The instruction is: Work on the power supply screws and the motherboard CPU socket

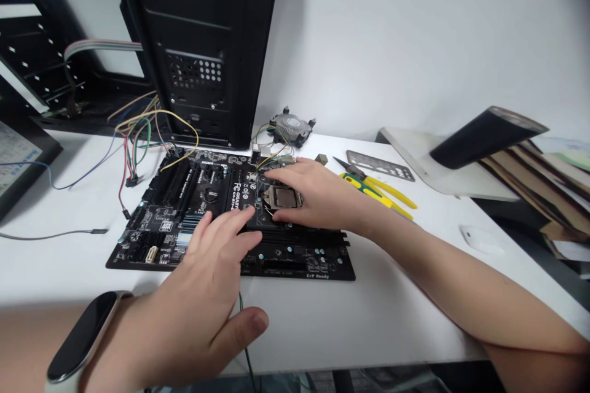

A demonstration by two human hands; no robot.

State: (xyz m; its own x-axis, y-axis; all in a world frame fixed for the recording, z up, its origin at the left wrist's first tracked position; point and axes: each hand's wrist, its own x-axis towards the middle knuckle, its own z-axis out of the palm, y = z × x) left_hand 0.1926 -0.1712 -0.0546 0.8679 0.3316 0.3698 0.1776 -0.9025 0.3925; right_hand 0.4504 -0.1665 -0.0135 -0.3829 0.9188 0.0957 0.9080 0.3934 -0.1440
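A black motherboard (295, 264) lies flat on the white table. Its CPU socket (286, 198) has a metal frame, with a processor's grey lid showing inside. Spanning this socket is my right hand (322, 193), thumb and index finger apart on either side. The thumb tip is close to the socket's thin metal lever (268, 212); whether they touch I cannot tell. My left hand (212, 264) is spread palm down above the board's near side, fingers stretched out and holding nothing. A smart band sits on that wrist.
Behind the board stands a black computer case (207, 18) with loose wires (138, 135). A CPU fan (291, 126) lies by the wall. To the right are yellow-handled pliers (378, 187), an I/O shield (380, 164), a white mouse-like object (479, 238) and a monitor stand (424, 166).
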